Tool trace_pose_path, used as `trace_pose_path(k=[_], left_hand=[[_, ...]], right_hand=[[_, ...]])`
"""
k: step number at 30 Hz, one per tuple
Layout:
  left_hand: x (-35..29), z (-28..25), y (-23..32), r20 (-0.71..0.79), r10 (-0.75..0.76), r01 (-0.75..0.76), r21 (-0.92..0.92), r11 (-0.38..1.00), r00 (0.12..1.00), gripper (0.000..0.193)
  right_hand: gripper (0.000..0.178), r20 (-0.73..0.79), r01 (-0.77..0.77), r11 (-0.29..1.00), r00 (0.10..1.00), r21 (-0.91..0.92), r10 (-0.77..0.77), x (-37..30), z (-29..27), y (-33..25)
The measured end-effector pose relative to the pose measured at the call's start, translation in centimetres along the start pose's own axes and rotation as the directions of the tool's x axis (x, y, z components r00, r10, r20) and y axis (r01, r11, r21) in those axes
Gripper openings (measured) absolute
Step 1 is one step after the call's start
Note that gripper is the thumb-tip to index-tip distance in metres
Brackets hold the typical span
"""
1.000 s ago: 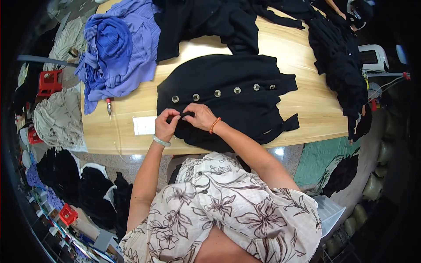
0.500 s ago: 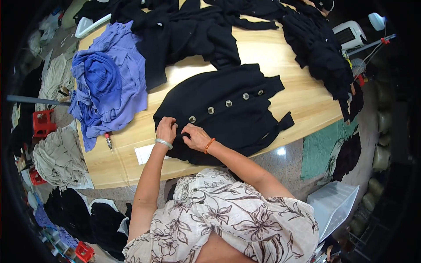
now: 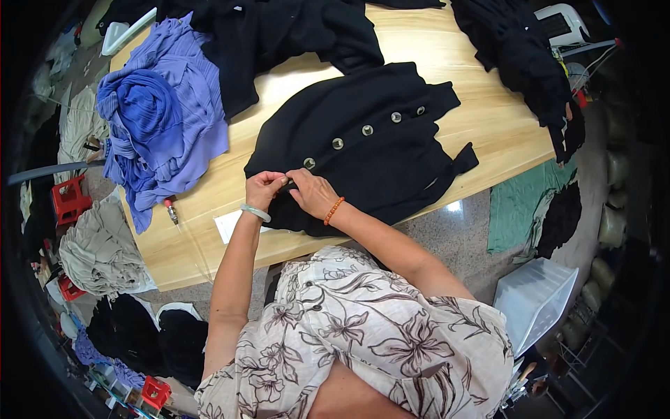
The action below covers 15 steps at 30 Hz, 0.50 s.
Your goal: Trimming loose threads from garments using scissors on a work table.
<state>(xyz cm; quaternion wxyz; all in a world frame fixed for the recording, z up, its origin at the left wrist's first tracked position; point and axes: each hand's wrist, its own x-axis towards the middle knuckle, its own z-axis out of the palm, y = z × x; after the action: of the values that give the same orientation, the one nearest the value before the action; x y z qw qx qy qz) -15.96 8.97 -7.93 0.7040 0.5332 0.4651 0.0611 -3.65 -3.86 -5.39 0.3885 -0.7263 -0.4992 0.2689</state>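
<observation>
A black knit cardigan (image 3: 377, 167) lies spread on the wooden table in front of me, with a slanting row of several large shiny buttons (image 3: 338, 144). At the near-left end of that row, my left hand (image 3: 263, 191) pinches the cardigan's edge between thumb and fingers. Beside it my right hand (image 3: 314, 194) is closed on the same spot, its fingertips almost touching the left ones. What lies exactly between the fingertips is too small to make out; it may be a button or just the fabric. A pale bangle circles my left wrist and an orange bead bracelet my right.
Purple knitwear (image 3: 167, 133) is heaped at the table's left, near a red-tipped air hose fitting (image 3: 171, 211). More black garments (image 3: 293, 35) cover the far side and right end. White paper (image 3: 227, 227) sits under the cardigan's near-left edge. A translucent bin (image 3: 537, 300) stands at the right.
My hands have drawn together, the fingertips now meeting at the cardigan's edge. The view has tilted, so the table and garments appear higher in the picture.
</observation>
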Motion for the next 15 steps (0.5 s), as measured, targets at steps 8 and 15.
trace_pose_path(k=[8, 15], left_hand=[[-0.9, -1.8, 0.4, 0.202, -0.072, 0.104, -0.156, 0.982, 0.977, 0.025], [-3.7, -0.5, 0.2, 0.091, 0.438, -0.442, 0.330, 0.834, 0.894, 0.028]], right_hand=[[0.030, 0.118, -0.015, 1.000, 0.993, 0.010, 0.014, 0.7, 0.1, 1.0], [0.035, 0.182, -0.096, 0.992, 0.980, 0.086, 0.079, 2.1, -0.5, 1.4]])
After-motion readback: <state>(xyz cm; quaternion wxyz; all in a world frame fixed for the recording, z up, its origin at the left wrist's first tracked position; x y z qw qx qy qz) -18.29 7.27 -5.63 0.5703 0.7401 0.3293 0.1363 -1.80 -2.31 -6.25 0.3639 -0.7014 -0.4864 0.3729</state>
